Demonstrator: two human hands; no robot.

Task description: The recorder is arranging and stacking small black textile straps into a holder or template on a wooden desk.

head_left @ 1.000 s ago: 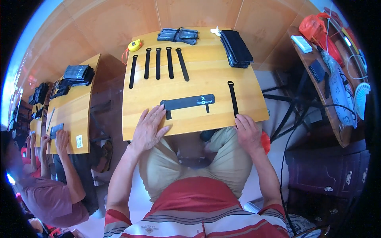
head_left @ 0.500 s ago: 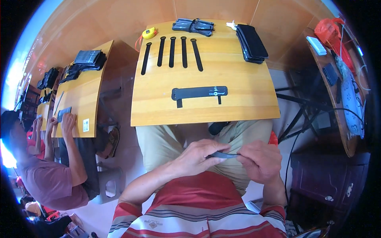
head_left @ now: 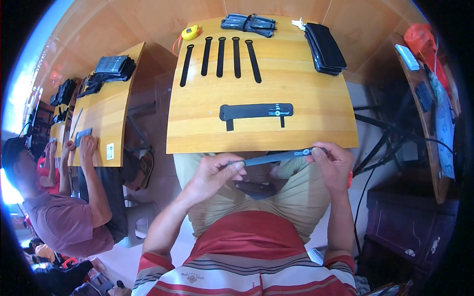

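Note:
Between both hands a dark grey strap [head_left: 271, 158] with a light printed mark near its right end is stretched out, just in front of the table's near edge. My left hand [head_left: 216, 173] pinches its left end between thumb and fingers. At the other end, my right hand [head_left: 333, 164] grips it the same way. On the table beyond lies a wider dark grey storage strap [head_left: 247, 112], flat, with two short black tabs sticking out toward me. Farther back, several narrow black straps with looped ends [head_left: 220, 58] lie side by side in a row.
The wooden table [head_left: 197, 138] carries a yellow tape measure [head_left: 190, 32], a bundle of dark straps [head_left: 248, 24] and a black stack [head_left: 324, 48] along its far side. At left a person [head_left: 66, 207] works at another table [head_left: 106, 118]. A shelf [head_left: 414, 89] stands right.
Both hands have risen toward the table edge and moved apart. The strap, bunched between them before, is now pulled out long with its printed mark showing.

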